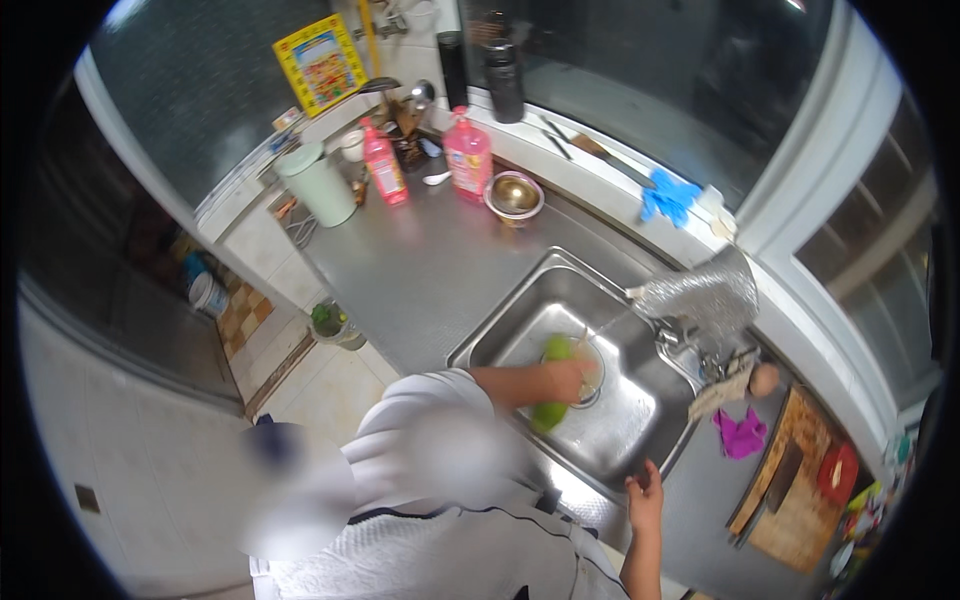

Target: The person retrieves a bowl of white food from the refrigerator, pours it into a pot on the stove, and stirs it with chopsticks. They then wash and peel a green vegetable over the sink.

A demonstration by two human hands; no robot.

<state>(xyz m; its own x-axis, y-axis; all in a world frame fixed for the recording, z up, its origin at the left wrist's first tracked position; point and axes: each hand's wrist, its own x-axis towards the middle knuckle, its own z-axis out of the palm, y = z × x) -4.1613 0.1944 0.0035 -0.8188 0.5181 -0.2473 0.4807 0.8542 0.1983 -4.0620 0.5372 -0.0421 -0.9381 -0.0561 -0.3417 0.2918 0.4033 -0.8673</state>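
My left hand [568,379], blurred, is down in the stainless steel sink [626,416] beside the round drain [598,384]. A long green vegetable [550,417] shows on both sides of that hand, its middle hidden; whether the fingers grip it is unclear. From the faucet [670,335] a thin stream of water seems to run toward the hand. My right hand [646,495] is at the sink's near right rim, fingers apart and holding nothing.
A silvery sheet [697,296] stands by the faucet. Right of the sink lie a purple cloth [740,433] and a cleaver [784,476] on a wooden cutting board [806,517]. Pink bottles [469,161] and a metal bowl [514,196] stand at the back of the counter [420,277].
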